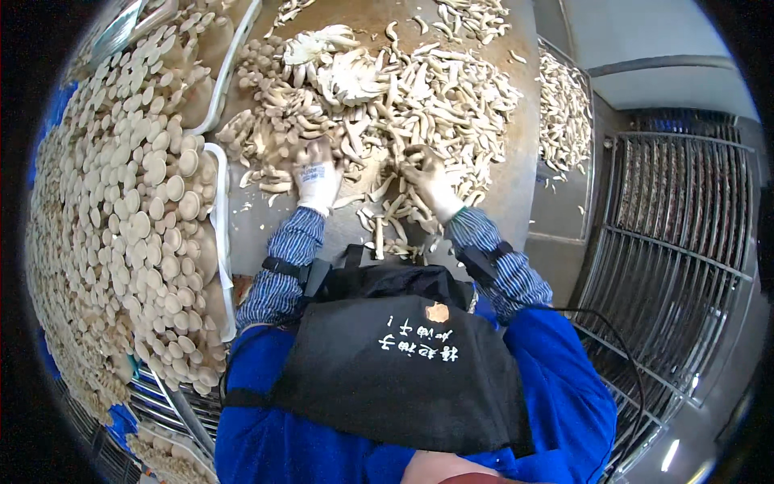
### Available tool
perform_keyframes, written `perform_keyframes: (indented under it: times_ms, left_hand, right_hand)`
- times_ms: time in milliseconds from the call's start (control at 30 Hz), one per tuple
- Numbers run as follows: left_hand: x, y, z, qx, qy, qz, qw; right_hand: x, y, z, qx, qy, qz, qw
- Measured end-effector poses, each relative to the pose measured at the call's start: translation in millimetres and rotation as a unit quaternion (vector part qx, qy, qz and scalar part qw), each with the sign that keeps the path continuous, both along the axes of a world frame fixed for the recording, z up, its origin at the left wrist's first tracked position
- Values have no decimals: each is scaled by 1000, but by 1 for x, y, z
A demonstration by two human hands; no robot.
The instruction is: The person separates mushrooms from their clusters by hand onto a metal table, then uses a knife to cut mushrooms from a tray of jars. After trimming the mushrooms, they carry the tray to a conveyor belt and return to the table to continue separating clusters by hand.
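Observation:
A loose heap of pale mushrooms with long stems [451, 105] covers the metal work table [260, 214] ahead of me. My left hand [319, 179], in a white glove with soiled fingertips, reaches into the near left side of the heap. Its fingers are bent down against the mushrooms, and what they grip is hidden. To its right, my right hand [431, 182], gloved the same way, has its fingers curled in a pinch on a mushroom at the heap's near edge. Beyond my left hand lie uncut clusters with a white, joined base [351, 74].
Round-capped mushrooms [153, 210] fill a large area on the left, beside white curved tray edges [219, 189]. A bin of separated mushrooms [563, 113] stands right of the table. Metal racks [681, 202] are farther right. A black apron [395, 363] covers my front.

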State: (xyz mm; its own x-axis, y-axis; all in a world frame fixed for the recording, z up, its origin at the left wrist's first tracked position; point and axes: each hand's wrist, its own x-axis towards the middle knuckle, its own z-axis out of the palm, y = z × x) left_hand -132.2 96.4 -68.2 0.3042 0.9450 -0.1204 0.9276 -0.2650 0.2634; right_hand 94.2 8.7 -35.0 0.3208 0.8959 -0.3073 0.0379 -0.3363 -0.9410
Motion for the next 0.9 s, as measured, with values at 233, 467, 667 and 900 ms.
perform_keyframes:
  times_ms: [233, 467, 667, 900]
  left_hand:
    - [20, -26, -33, -330, -635, 140, 684]
    - [27, -12, 3, -295, -686, 179, 641]
    - [14, -3, 3, -294, -701, 185, 623]
    - [32, -23, 13, -277, -736, 254, 564]
  right_hand:
    - [82, -127, -32, -11, -17, -14, 1000]
    - [161, -274, 2, -5, 36, -467, 883]
    - [245, -391, -52, -133, -102, -634, 755]
    - [63, -164, 5, -55, -11, -129, 990]
